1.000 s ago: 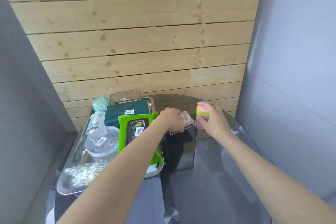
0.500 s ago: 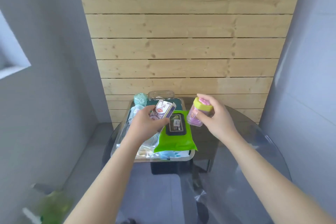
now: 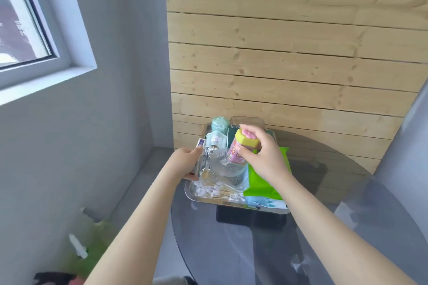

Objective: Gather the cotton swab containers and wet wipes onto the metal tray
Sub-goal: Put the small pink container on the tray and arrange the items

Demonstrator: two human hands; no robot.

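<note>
The metal tray [image 3: 222, 203] sits on the dark glass table, full of items. My right hand [image 3: 262, 157] grips a pink swab container with a yellow-green lid [image 3: 240, 148], held upright over the tray's middle, above a clear round container [image 3: 228, 169]. My left hand [image 3: 187, 164] holds a small flat pack [image 3: 38, 143] at the tray's left edge; most of the pack is hidden by my fingers. A green wet wipes pack [image 3: 264, 186] lies along the tray's right side over a blue pack [image 3: 266, 203]. A bag of loose cotton swabs [image 3: 217, 192] lies at the tray's near edge.
At the tray's far end stand a mint container [image 3: 219, 123], a clear box [image 3: 247, 121] and a pale bottle [image 3: 53, 140]. A plank wall [image 3: 289, 65] rises behind the round glass table [image 3: 324, 227]. A grey wall and a window [image 3: 23, 18] are to the left.
Both hands have moved left over the tray. The pink container came from the table's middle to above the tray; the small pack went from the tray's right to its left edge. My view swung left.
</note>
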